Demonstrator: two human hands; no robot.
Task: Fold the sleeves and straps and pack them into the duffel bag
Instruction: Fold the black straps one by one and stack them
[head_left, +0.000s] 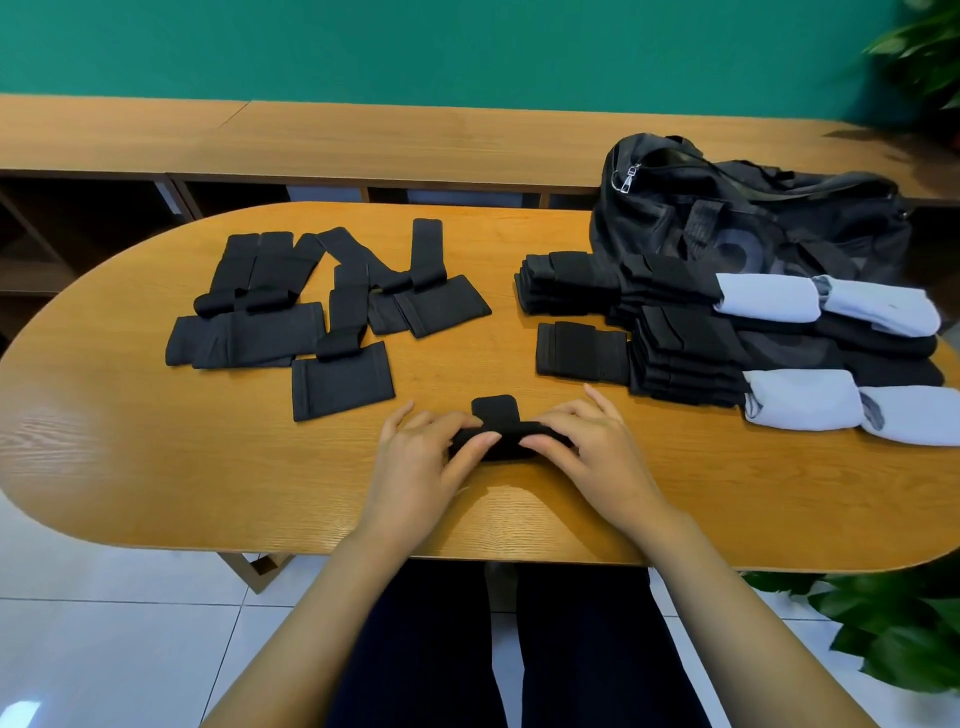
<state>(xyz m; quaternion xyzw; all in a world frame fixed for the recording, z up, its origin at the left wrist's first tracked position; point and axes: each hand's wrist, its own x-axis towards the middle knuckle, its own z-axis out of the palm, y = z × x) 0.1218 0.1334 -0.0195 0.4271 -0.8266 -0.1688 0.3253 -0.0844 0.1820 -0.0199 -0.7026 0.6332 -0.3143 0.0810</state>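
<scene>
1. Head view: black strap (496, 408) on table (156, 467), near front edge; judged soft, light, limp.
2. Left hand (421, 462), right hand (592, 452): each pinches one end of folded strap.
3. Hold: at the fold, to stop it springing open.

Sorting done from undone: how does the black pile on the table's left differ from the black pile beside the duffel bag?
The left pile lies spread flat, straps trailing; the right pile is folded into neat stacks. The left pile stands alone; the right pile lies against the duffel bag, with pale rolls beside it. Both are black fabric on the table.
</scene>
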